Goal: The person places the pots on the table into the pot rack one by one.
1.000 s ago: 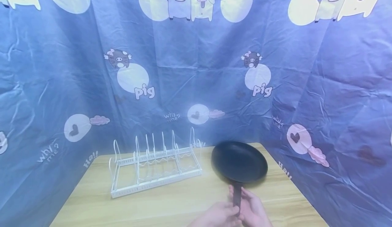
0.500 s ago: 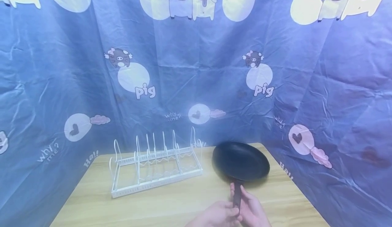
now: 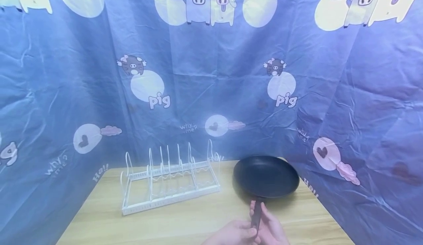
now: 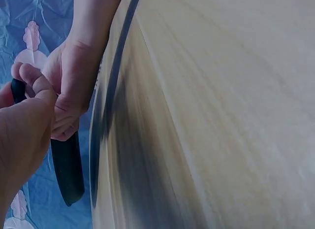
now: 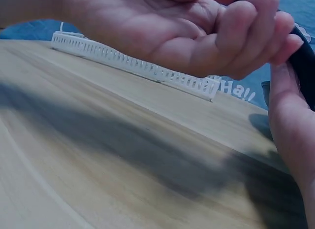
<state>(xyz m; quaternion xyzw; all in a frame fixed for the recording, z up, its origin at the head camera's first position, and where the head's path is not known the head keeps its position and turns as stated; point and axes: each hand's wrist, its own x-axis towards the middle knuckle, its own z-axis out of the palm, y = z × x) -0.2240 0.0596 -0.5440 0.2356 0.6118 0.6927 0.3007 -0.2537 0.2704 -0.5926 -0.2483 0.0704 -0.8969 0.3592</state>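
A black frying pan (image 3: 266,176) is at the right of the table in the head view, its handle toward me. My right hand (image 3: 272,226) grips the handle from the right side, with fingertips showing on both edges close to the pan body. Nearer the handle's end, my left hand (image 3: 231,234) pinches it between thumb and curled fingers. The left wrist view has the dark pan (image 4: 68,170) beyond both hands. In the right wrist view the left hand's fingers (image 5: 236,27) curl by the black handle (image 5: 304,66), mostly hidden there.
A white wire rack (image 3: 172,198) with several upright loops stands left of the pan on the wood-grain table (image 3: 185,226). Blue cloth (image 3: 185,90) printed with pigs hangs behind and along both sides. The pan is near the table's back right corner.
The pan has shifted slightly right and looks a little larger. Both hands keep hold of its handle. The rack stays in place while the head view shifts a little.
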